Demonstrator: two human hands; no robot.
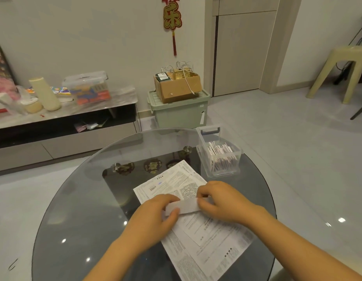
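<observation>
Holding everything, a round grey glass table (78,209) lies under white printed paper sheets (206,236), a clear plastic sachet box (218,159) stands behind them, and above them left hand (153,218) and right hand (222,201) pinch opposite ends of a small white paper strip (185,205), likely tearing it; next, a steady opposed pull.

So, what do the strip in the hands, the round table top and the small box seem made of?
Paper strip: thin white paper, matte; it curves slightly.
Table top: smoked glass, glossy; it mirrors lamps and shows things beneath.
Box: clear hard plastic, probably; contents show through.
</observation>
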